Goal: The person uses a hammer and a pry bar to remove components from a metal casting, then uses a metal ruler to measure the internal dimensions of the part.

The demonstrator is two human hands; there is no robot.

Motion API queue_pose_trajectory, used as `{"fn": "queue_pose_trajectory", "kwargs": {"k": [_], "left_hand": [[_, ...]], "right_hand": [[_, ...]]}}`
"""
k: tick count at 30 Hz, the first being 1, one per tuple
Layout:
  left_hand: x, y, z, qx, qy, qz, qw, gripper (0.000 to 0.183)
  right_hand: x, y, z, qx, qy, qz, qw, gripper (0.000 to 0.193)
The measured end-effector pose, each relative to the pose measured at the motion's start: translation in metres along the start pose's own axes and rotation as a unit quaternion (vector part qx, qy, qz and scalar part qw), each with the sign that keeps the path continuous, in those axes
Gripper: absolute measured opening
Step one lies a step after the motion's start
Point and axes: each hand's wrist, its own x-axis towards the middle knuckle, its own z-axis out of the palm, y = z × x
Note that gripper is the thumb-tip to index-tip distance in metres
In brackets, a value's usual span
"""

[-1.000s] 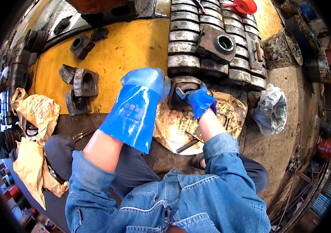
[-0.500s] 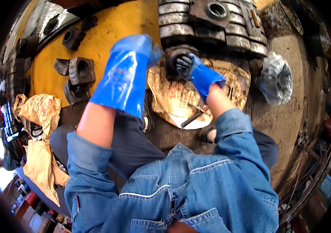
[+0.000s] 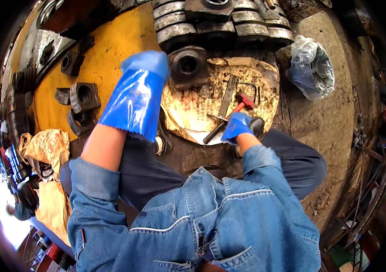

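My left hand, in a long blue rubber glove, is at the left side of a dark metal block with a round hole. Its fingers are blurred and turned away, so their grip is hidden. Low on the right, my right hand, also gloved in blue, is beside a hammer with a red head and a black ribbed grip. The fingers of this hand do not show clearly. The hammer lies on a stained paper sack. Above it on the sack is a flat dark metal bar.
Stacked rounded metal parts stand at the far side. Loose metal blocks sit on the yellow plate at the left. A clear plastic bag lines a container at the right. Crumpled paper sacks lie far left.
My right hand has come off the holed metal block and moved down toward the hammer. My left hand remains near the block. The view has shifted, bringing more of the sack and hammer into sight.
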Motion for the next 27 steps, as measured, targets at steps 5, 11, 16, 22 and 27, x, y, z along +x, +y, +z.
{"fn": "queue_pose_trajectory", "kwargs": {"k": [5, 11, 16, 22, 27], "left_hand": [[-0.007, 0.024, 0.006, 0.041, -0.082, 0.049, 0.995, 0.028], [-0.006, 0.049, 0.003, 0.052, -0.214, 0.094, 0.971, 0.042], [-0.017, 0.045, 0.029, -0.076, -0.097, 0.223, 0.967, 0.028], [-0.014, 0.041, 0.033, -0.022, -0.149, 0.203, 0.967, 0.031], [-0.010, 0.029, 0.043, -0.112, -0.057, 0.204, 0.971, 0.027]], "right_hand": [[0.071, -0.011, 0.063, 0.067, 0.148, 0.029, 0.986, 0.030], [0.033, 0.011, 0.000, 0.094, 0.212, -0.114, 0.966, 0.016], [-0.049, 0.050, -0.092, 0.388, 0.194, -0.250, 0.865, 0.030], [-0.105, 0.058, -0.143, 0.462, 0.091, -0.343, 0.813, 0.026], [-0.028, 0.061, -0.098, 0.809, -0.041, -0.311, 0.497, 0.035]]}}
